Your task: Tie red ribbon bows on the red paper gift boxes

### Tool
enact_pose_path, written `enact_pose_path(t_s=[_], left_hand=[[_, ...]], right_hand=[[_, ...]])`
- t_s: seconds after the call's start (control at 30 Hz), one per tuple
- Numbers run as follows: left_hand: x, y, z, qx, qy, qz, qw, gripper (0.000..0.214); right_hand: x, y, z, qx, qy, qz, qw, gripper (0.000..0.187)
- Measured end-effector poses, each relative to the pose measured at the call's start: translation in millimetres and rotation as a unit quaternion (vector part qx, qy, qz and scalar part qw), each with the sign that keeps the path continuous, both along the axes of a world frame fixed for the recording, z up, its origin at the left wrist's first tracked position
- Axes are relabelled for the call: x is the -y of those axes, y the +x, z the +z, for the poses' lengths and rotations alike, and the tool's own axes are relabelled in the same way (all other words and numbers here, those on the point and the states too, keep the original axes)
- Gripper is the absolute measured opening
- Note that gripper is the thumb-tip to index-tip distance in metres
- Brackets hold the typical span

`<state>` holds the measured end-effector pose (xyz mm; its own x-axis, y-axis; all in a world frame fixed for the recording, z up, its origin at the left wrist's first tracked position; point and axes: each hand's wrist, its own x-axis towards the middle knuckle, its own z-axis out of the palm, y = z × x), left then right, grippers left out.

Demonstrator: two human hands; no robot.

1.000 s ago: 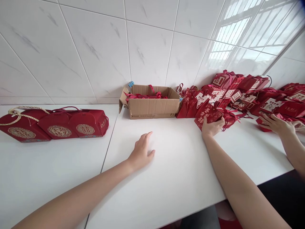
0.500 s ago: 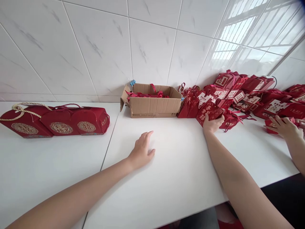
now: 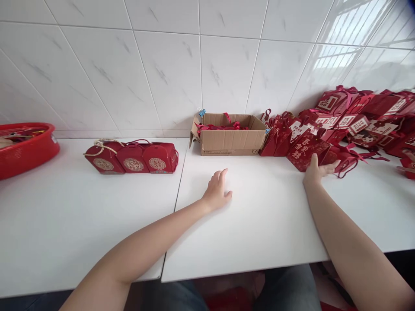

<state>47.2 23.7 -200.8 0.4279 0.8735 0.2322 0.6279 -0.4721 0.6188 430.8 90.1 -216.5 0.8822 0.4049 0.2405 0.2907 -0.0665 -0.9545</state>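
My left hand (image 3: 218, 192) rests over the white table (image 3: 246, 229), fingers loosely spread with nothing in them. At the right, my right hand (image 3: 317, 170) is stretched out, thumb up and fingers apart. It is at the front of a dark red gift box (image 3: 306, 151) with pale characters, which leans against other red boxes. Whether the thumb presses on that box I cannot tell. Just behind my right fingers lies another red gift box (image 3: 345, 160) with ribbon loops. Between my hands, farther back, stands a cardboard box (image 3: 232, 143) holding red ribbons (image 3: 223, 126).
Three red boxes (image 3: 133, 164) with gold round emblems and a rope handle stand in a row at the left. A red plastic basin (image 3: 53, 144) is at the far left. Stacked red boxes (image 3: 337, 103) fill the back right. Part of another person's hand (image 3: 410, 156) shows at the right edge.
The view has turned left, bringing the red basin in and taking most of the other person's hand out. My right hand's fingers have spread at the leaning box. My left hand stays open.
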Motion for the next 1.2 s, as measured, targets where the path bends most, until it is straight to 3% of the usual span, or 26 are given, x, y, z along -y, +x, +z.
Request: enact_pose_path(t_s=[0.23, 0.37, 0.43, 0.5, 0.57, 0.67, 0.8, 0.97, 1.07, 1.2], left_hand=[[1, 1, -8.0, 0.011, 0.029, 0.002, 1.0, 0.076], [-20, -17, 3.4, 0.032, 0.21, 0.003, 0.977, 0.066], [-38, -39, 19.8, 0.027, 0.306, 0.086, 0.948, 0.063], [-55, -68, 40.5, 0.024, 0.334, 0.266, 0.904, 0.071], [-67, -99, 61.2, -0.007, 0.299, 0.404, 0.864, 0.079], [-74, -135, 84.8, -0.098, 0.179, 0.482, 0.852, 0.083], [-75, -150, 94.0, -0.213, 0.027, 0.455, 0.864, 0.097], [-72, -136, 89.8, -0.306, 0.018, 0.413, 0.858, 0.093], [-68, -130, 95.1, -0.289, 0.02, 0.402, 0.869, 0.084], [-62, -126, 108.5, -0.193, 0.015, 0.405, 0.894, 0.089]], right_hand=[[16, -6, 0.6, -0.077, 0.075, -0.018, 0.994, 0.074], [19, -5, -1.7, -0.095, 0.093, -0.024, 0.991, 0.071], [18, -4, -2.8, -0.099, 0.097, -0.021, 0.99, 0.07], [16, -3, -3.4, -0.1, 0.099, -0.015, 0.99, 0.07], [13, -3, -3.6, -0.1, 0.099, -0.01, 0.99, 0.072], [11, -2, -2.9, -0.098, 0.092, -0.008, 0.991, 0.071], [12, -1, -1.6, -0.092, 0.079, -0.014, 0.993, 0.07], [13, -1, -1.4, -0.081, 0.063, -0.017, 0.995, 0.067], [13, 0, -2.1, -0.079, 0.064, -0.011, 0.995, 0.068], [11, 1, -3.0, -0.085, 0.066, -0.007, 0.994, 0.07]])
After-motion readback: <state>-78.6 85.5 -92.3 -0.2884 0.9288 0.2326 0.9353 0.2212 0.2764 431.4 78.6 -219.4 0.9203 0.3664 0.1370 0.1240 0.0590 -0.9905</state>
